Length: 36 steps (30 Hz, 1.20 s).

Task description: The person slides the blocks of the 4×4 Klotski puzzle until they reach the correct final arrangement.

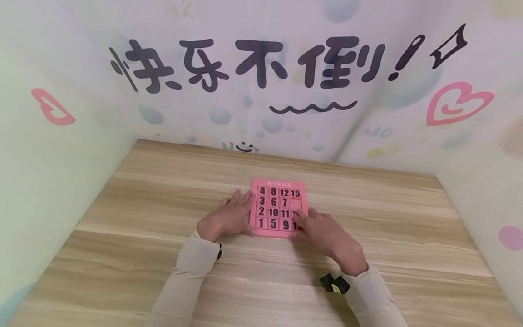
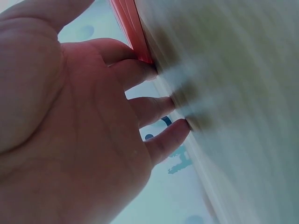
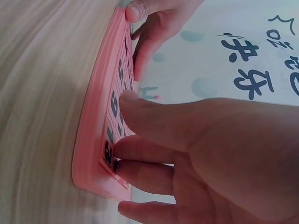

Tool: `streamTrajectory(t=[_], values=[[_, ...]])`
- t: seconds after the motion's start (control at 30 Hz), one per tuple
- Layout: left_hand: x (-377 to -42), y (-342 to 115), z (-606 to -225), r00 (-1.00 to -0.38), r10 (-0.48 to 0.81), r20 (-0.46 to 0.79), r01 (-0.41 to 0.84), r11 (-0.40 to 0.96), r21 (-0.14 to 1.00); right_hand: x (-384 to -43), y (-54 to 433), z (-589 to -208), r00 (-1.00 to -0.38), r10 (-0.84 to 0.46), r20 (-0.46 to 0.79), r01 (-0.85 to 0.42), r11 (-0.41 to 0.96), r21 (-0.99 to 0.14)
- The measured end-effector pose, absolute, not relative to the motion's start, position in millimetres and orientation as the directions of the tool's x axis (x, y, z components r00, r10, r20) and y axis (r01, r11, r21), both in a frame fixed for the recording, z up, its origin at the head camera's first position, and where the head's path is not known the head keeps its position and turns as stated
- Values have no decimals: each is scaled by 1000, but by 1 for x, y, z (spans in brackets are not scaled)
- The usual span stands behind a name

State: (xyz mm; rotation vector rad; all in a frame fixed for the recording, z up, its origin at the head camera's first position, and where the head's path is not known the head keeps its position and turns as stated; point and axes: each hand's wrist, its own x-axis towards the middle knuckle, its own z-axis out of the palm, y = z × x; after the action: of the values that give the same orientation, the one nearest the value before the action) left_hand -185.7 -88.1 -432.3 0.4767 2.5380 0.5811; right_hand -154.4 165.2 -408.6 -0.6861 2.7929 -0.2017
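Note:
A pink number slide puzzle lies flat on the table, its black-numbered tiles in rows. Its gap is in the right column, just below tile 15. My left hand holds the puzzle by its left side, thumb at the near left corner. In the left wrist view several fingertips rest on the table beside the pink edge. My right hand is over the near right corner, its fingers touching the right-column tiles and partly covering them. In the right wrist view the thumb hovers over the tiles near tile 13.
The wood-grain table extends around the puzzle. Pale printed cloth walls with black lettering, bubbles and hearts enclose it at the back and sides. A black strap with a small device is on the right wrist.

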Motion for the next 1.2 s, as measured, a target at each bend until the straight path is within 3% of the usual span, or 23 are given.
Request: streamTrajectory(t=[1.2], values=[[-186,-89,-435,-817,443,-371,222,833,507,-156,167,-409,-835,-459,-303,-409,887,-217]])
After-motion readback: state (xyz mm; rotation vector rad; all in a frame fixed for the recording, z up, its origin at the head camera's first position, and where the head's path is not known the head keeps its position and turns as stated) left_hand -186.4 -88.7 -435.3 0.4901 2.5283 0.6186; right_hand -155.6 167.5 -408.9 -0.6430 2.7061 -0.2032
